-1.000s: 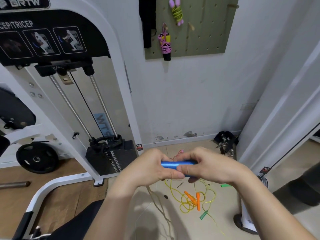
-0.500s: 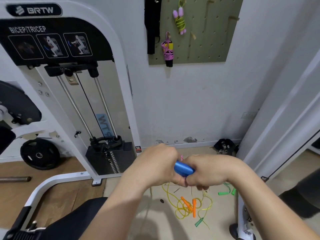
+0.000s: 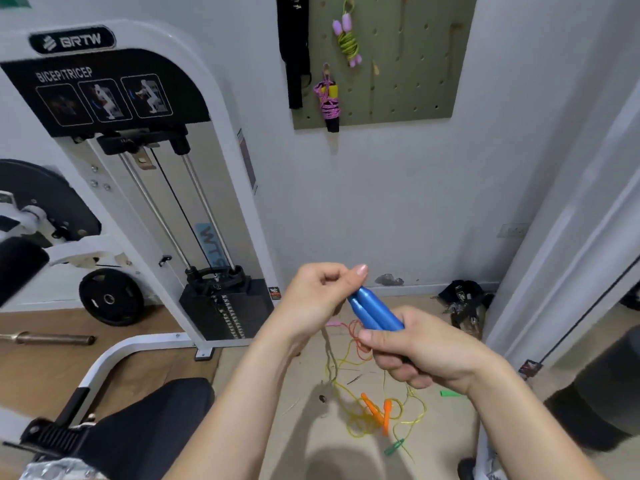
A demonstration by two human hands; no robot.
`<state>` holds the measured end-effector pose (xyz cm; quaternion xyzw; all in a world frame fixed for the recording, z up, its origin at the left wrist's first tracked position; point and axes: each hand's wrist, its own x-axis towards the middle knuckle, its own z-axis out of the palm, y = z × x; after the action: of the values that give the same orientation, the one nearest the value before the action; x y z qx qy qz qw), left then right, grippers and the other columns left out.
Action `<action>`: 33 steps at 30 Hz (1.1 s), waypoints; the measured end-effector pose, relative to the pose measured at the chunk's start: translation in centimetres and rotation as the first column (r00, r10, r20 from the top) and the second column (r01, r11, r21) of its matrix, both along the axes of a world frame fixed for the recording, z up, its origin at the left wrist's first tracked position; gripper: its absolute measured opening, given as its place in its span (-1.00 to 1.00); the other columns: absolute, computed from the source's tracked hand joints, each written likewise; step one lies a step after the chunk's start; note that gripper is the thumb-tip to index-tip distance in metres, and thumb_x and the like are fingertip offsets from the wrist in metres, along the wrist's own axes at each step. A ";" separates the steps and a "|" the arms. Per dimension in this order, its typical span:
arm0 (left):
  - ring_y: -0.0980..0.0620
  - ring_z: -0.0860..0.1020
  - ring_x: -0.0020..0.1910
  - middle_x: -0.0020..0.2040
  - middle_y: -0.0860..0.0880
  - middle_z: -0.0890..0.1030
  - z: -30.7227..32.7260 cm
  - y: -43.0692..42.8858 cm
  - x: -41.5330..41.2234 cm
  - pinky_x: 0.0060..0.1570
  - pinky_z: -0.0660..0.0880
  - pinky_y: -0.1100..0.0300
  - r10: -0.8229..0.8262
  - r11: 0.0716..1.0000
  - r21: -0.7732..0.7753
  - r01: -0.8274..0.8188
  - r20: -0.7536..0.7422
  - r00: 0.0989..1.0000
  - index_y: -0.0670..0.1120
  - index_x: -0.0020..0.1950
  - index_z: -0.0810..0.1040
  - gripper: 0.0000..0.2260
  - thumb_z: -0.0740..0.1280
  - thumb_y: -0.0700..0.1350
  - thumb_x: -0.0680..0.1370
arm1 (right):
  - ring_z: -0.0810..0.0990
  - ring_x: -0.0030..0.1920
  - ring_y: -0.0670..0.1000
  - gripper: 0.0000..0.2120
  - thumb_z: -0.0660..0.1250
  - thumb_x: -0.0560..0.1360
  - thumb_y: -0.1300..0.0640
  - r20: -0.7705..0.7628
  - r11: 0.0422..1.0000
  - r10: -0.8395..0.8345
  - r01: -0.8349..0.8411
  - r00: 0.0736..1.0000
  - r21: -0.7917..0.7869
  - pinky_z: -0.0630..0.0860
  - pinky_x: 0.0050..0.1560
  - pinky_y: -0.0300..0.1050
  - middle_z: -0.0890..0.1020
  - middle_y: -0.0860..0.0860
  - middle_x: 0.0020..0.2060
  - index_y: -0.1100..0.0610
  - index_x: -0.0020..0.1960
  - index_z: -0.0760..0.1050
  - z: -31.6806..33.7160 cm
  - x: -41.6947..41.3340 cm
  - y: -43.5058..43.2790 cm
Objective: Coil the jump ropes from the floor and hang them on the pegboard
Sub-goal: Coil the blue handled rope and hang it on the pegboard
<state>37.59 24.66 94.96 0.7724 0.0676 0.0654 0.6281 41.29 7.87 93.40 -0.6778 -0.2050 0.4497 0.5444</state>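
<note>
My right hand [image 3: 419, 344] grips two blue jump-rope handles [image 3: 372, 310] held side by side, their tips pointing up and left. My left hand [image 3: 317, 299] pinches the thin pale rope [image 3: 330, 355] just beside the handle tips, and the rope hangs down toward the floor. On the floor below lie tangled ropes: a yellow rope with orange handles [image 3: 377, 412] and green handles [image 3: 394, 446]. The olive pegboard [image 3: 412, 64] on the wall carries a coiled green rope with lilac handles [image 3: 348, 41] and a coiled pink rope with black handles [image 3: 329, 102].
A white biceps/triceps cable machine [image 3: 145, 188] with its weight stack stands at left, with a black seat pad [image 3: 145, 420] in front. A weight plate [image 3: 110, 297] and a bar [image 3: 48, 338] lie on the wooden floor. Black straps [image 3: 462, 299] sit by the wall. White frame at right.
The two blue handles have come together in my right hand and swung upright. My left hand has let go of the handle and now pinches the rope. The camera tilted up slightly.
</note>
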 end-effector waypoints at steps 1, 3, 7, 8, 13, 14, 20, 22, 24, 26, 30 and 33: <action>0.15 0.20 -0.54 -0.49 0.05 0.26 -0.2 -0.4 0.1 -0.55 0.20 0.37 -0.007 0.995 -0.096 0.007 0.006 1.000 -0.09 -0.30 0.59 -0.73 0.38 0.05 0.51 | 0.19 -0.54 -0.12 -0.81 0.32 0.58 0.07 -0.079 0.998 0.001 0.003 0.997 0.056 0.09 -0.64 -0.35 0.32 -0.03 -0.48 0.12 -0.14 0.39 -0.2 -0.2 -0.6; 0.16 0.16 -0.56 -0.51 0.05 0.23 -0.1 -1.3 0.4 -0.53 0.11 0.35 -0.039 0.943 -0.329 0.058 0.065 0.997 -0.13 -0.21 0.65 -0.81 0.39 -0.03 0.50 | 0.18 -0.55 -0.15 -0.80 0.35 0.55 0.06 -0.259 0.973 0.046 0.015 0.965 0.231 0.07 -0.66 -0.39 0.30 -0.02 -0.46 0.12 -0.17 0.40 -0.6 -0.4 -1.6; 0.18 0.19 -0.57 -0.48 0.03 0.23 0.7 -3.8 1.2 -0.45 0.06 0.29 -0.039 0.806 -0.584 0.099 0.115 0.993 -0.09 -0.19 0.69 -0.83 0.37 -0.05 0.50 | 0.22 -0.54 -0.19 -0.81 0.44 0.48 0.07 -0.474 0.819 0.231 0.093 0.850 0.566 0.11 -0.68 -0.42 0.27 -0.01 -0.43 0.14 -0.15 0.47 -0.7 -0.5 -2.3; 0.18 0.20 -0.57 -0.47 0.02 0.25 0.7 -4.4 1.2 -0.44 0.06 0.27 -0.029 0.798 -0.595 0.095 0.120 0.992 -0.09 -0.20 0.68 -0.80 0.35 -0.02 0.51 | 0.23 -0.54 -0.19 -0.81 0.45 0.47 0.08 -0.489 0.777 0.260 0.121 0.833 0.618 0.13 -0.68 -0.42 0.27 -0.01 -0.43 0.15 -0.14 0.48 -0.4 -0.4 -2.4; 0.03 0.50 -0.32 -0.30 0.02 0.54 -0.5 -6.0 1.1 -0.31 0.40 0.16 0.076 0.976 0.194 -0.099 0.124 0.989 -0.04 -0.02 0.60 -0.82 0.22 -0.06 0.63 | 0.19 -0.57 -0.18 -0.80 0.42 0.47 0.19 -0.545 0.768 -0.170 0.457 0.821 0.449 0.06 -0.68 -0.42 0.29 -0.01 -0.47 0.16 -0.24 0.41 1.5 0.5 -2.6; -0.03 0.55 -0.21 -0.22 0.03 0.56 -0.7 -6.2 0.9 -0.21 0.44 0.11 0.032 0.816 0.571 -0.090 0.110 0.993 0.01 0.08 0.54 -0.84 0.18 -0.06 0.64 | 0.17 -0.57 -0.17 -0.78 0.33 0.53 0.23 -0.486 0.762 -0.318 0.525 0.814 0.379 0.02 -0.66 -0.40 0.28 -0.01 -0.48 0.15 -0.25 0.35 1.3 0.7 -2.6; -0.17 0.53 -0.01 0.02 -0.03 0.43 0.4 -8.1 -0.3 -0.19 0.34 0.05 -0.047 0.228 0.974 0.019 -0.008 0.999 -0.03 0.30 0.33 -0.64 0.22 -0.23 0.51 | 0.26 -0.57 -0.07 -0.80 0.26 0.56 0.23 0.343 0.808 -0.580 0.576 0.739 0.125 0.18 -0.60 -0.24 0.35 0.01 -0.46 0.12 -0.21 0.33 0.2 1.9 -3.0; -0.15 0.49 0.00 -0.03 -0.04 0.35 0.9 -8.1 -0.3 -0.15 0.37 0.03 -0.104 0.218 0.976 0.020 0.003 0.995 -0.08 0.23 0.38 -0.68 0.23 -0.28 0.49 | 0.42 -0.45 -0.02 -0.91 0.27 0.51 0.22 0.656 0.841 -0.395 0.540 0.643 -0.023 0.25 -0.56 -0.25 0.44 -0.01 -0.39 0.11 -0.14 0.38 0.2 2.2 -3.3; -0.13 0.46 0.02 -0.04 -0.03 0.33 1.4 -8.1 -0.3 -0.11 0.36 0.07 -0.133 0.223 0.974 0.026 0.004 0.991 -0.10 0.22 0.42 -0.68 0.22 -0.30 0.48 | 0.43 -0.25 0.09 -0.90 0.25 0.47 0.21 0.788 0.845 -0.195 0.508 0.584 -0.167 0.27 -0.44 -0.20 0.45 -0.04 -0.32 0.09 -0.05 0.36 0.5 1.9 -3.3; -0.09 0.46 0.01 -0.05 -0.02 0.36 2.0 -8.2 -0.4 -0.13 0.31 0.14 -0.138 0.216 0.976 0.030 0.000 0.990 -0.09 0.15 0.48 -0.72 0.20 -0.31 0.48 | 0.39 -0.20 0.12 -0.85 0.26 0.46 0.19 0.838 0.848 -0.087 0.481 0.539 -0.222 0.25 -0.34 -0.04 0.44 -0.02 -0.28 0.08 -0.04 0.29 0.7 1.6 -3.0; -0.05 0.50 -0.05 -0.06 0.00 0.47 2.4 -7.8 -0.6 -0.18 0.34 0.17 -0.158 0.214 0.974 0.072 -0.038 0.987 -0.09 -0.02 0.55 -0.79 0.19 -0.30 0.46 | 0.54 -0.09 0.23 -0.84 0.23 0.49 0.13 0.890 0.866 0.008 0.441 0.455 -0.234 0.26 -0.26 -0.04 0.58 0.11 -0.13 0.09 -0.01 0.26 1.2 1.0 -2.7; 0.00 0.50 -0.08 -0.04 0.03 0.48 2.7 -6.9 -1.1 -0.13 0.43 0.15 -0.216 0.312 0.938 0.153 -0.086 0.972 -0.07 -0.05 0.56 -0.82 0.20 -0.27 0.51 | 0.58 -0.02 0.26 -0.85 0.20 0.51 0.07 0.901 0.863 0.112 0.408 0.419 -0.297 0.30 -0.25 -0.05 0.60 0.14 -0.08 0.07 -0.01 0.25 0.9 0.9 -2.6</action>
<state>36.53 17.73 97.63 0.9925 -0.0883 0.0416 0.0735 42.20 5.23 94.31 -0.9372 -0.2821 0.0026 0.2053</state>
